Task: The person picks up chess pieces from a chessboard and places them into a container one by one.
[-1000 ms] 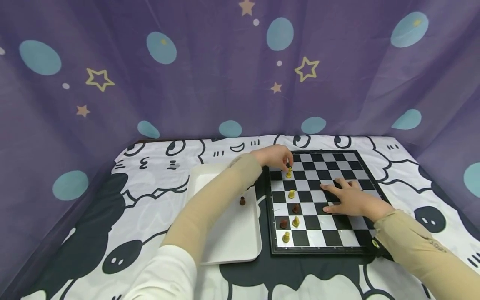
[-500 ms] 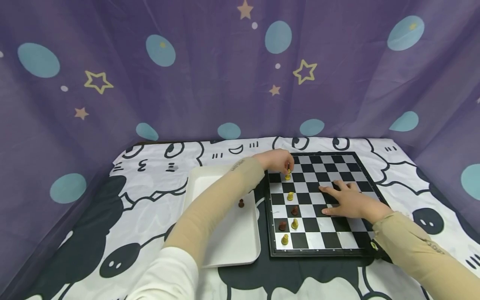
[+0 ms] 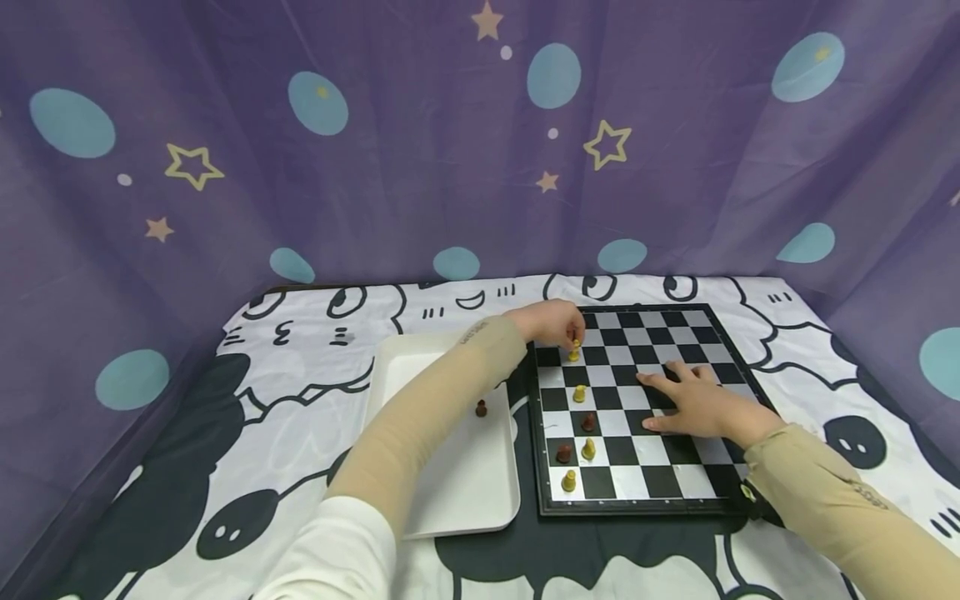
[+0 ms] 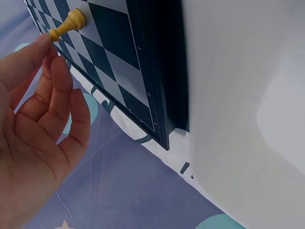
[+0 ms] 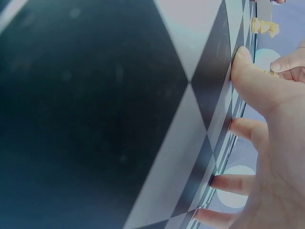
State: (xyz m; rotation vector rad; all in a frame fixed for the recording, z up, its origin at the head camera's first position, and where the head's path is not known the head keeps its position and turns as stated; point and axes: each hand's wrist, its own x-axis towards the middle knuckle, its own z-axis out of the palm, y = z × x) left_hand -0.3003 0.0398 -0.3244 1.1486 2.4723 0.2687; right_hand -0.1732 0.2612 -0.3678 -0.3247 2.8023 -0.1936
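Note:
My left hand (image 3: 555, 322) pinches the top of a yellow chess piece (image 4: 70, 24) between thumb and index finger. The piece's round base meets a square near the far left corner of the chessboard (image 3: 671, 505); the other fingers curl loosely beside it. My right hand (image 3: 697, 402) rests on the right half of the board with fingers spread, palm down. Along the board's left side stand a yellow knight (image 5: 264, 27), two brown pieces (image 3: 588, 422) and two more yellow pieces (image 3: 569, 481).
Left of the board lies a white tray (image 3: 480, 508), partly hidden under my left forearm, with a small brown piece (image 3: 481, 408) in it. A cartoon-print cloth (image 3: 300, 333) covers the table. Behind hangs a purple curtain (image 3: 420, 167) with stars.
My left fingers have drawn closer together around the top of the yellow piece, which stays on its square. The right hand keeps its place; the head view shifts slightly.

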